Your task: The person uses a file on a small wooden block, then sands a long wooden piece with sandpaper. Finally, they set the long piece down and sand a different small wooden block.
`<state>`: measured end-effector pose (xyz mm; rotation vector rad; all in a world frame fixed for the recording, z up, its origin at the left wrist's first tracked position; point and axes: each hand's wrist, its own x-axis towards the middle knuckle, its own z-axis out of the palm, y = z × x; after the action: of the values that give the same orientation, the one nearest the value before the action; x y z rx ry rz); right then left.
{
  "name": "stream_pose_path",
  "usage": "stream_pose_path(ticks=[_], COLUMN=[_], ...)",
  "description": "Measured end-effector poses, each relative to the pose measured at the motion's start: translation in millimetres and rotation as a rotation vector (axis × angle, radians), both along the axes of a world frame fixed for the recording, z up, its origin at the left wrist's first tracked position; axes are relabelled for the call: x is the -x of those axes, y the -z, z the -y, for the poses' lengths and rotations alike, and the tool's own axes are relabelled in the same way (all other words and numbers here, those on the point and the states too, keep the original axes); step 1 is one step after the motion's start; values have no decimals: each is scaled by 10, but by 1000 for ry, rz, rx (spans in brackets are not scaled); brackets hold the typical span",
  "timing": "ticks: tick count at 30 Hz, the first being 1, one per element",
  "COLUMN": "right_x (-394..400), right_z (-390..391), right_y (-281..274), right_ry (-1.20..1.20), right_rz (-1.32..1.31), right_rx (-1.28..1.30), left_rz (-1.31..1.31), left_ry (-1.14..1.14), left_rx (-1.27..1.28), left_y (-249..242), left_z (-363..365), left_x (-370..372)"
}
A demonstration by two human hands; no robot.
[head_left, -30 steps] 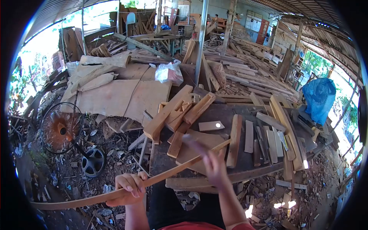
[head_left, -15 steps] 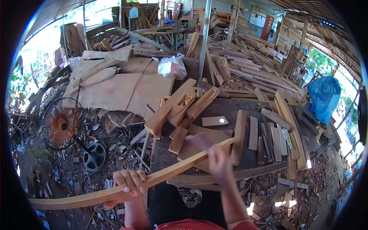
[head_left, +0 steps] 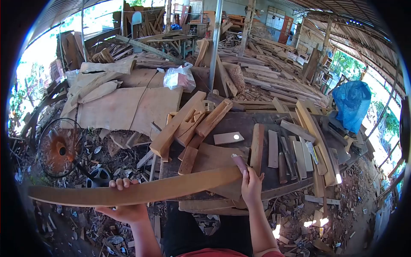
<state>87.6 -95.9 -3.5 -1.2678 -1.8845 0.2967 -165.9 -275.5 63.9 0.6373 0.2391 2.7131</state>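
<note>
I saw the left hand (head_left: 128,212), fingers curled round a board (head_left: 145,188); by its end, the right hand (head_left: 251,183) clasped a block (head_left: 239,161).

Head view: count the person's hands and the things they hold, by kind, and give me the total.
Hands: 2, the left hand and the right hand
Long curved wooden strip: 1
Small block-like piece: 1
Total: 4
</note>
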Motion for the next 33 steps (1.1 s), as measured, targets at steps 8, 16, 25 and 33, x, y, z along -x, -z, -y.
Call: stream_pose_path(ticks=[8, 16, 25, 33], right_x=[289, 871, 479, 706], right_z=[-176, 505, -474, 402], right_y=[29, -407, -230, -353], right_ry=[-22, -465, 31, -482], right_rz=[45, -13, 249, 74], right_rx=[3, -155, 164, -136], left_rz=[132, 41, 74, 34], left_ry=[1, -101, -183, -202], left_rx=[-36, 23, 132, 115], left_y=[-10, -106, -54, -113], left_z=[-8, 34, 60, 46], left_x=[66, -53, -33, -72])
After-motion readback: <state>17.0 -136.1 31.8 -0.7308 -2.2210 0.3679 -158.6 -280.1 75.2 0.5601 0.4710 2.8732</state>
